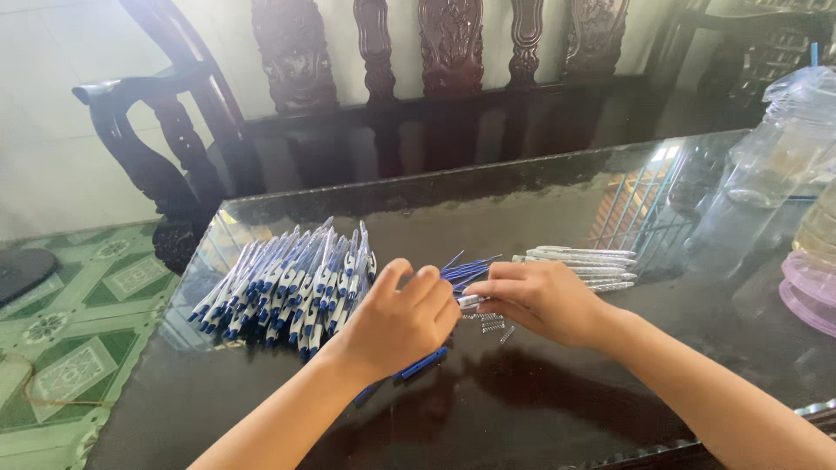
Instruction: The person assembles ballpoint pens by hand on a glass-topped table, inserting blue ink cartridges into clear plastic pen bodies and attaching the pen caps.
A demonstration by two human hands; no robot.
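Observation:
My left hand (399,320) and my right hand (538,300) meet over the dark glossy table (557,392), both closed on one blue and white pen part (468,301) held between them. A large fanned pile of blue and white pens (292,283) lies just left of my left hand. Thin blue refills (466,266) poke out behind my hands. Several clear pen barrels (585,259) lie to the right of them. Small metal springs (493,323) are scattered under my right hand. A blue pen piece (423,363) lies below my left wrist.
A carved dark wooden bench (374,78) stands behind the table. Clear plastic containers (788,139) and a pink lid (808,292) sit at the right edge. Green patterned floor tiles (70,348) show at left.

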